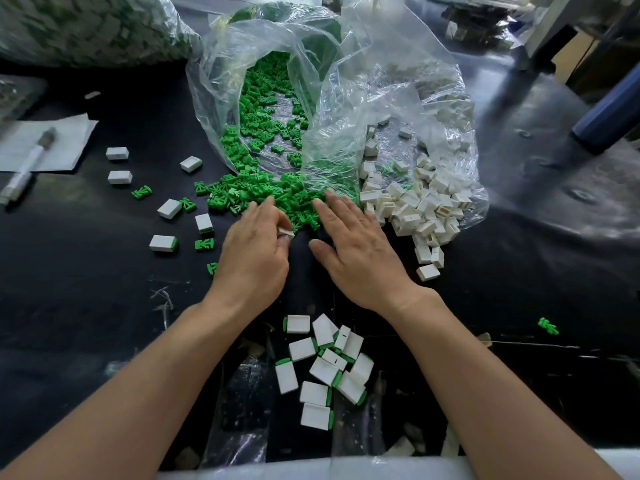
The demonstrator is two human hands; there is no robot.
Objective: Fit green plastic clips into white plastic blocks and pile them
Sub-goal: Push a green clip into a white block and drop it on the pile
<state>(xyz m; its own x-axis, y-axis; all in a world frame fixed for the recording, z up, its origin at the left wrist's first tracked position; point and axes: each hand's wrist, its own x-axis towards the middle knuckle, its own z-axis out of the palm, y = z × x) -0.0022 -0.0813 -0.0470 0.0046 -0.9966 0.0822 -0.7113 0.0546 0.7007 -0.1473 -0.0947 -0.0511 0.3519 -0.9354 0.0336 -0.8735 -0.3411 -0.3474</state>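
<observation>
Black bench [104, 289], scuffed at the near edge. Far centre: open clear bag [221, 81], green clips [263, 192] spilling out onto the bench. Just right of it, second clear bag [460, 140] with white blocks [415, 206] spilling out. Near centre: loose pile of fitted blocks [325, 365], white with green ends. Left: scattered single blocks [162, 243] and stray clips [204, 244]. Lone clip [548, 326] at right. Far left: paper sheet [62, 133], pen [29, 166] partly on it.
</observation>
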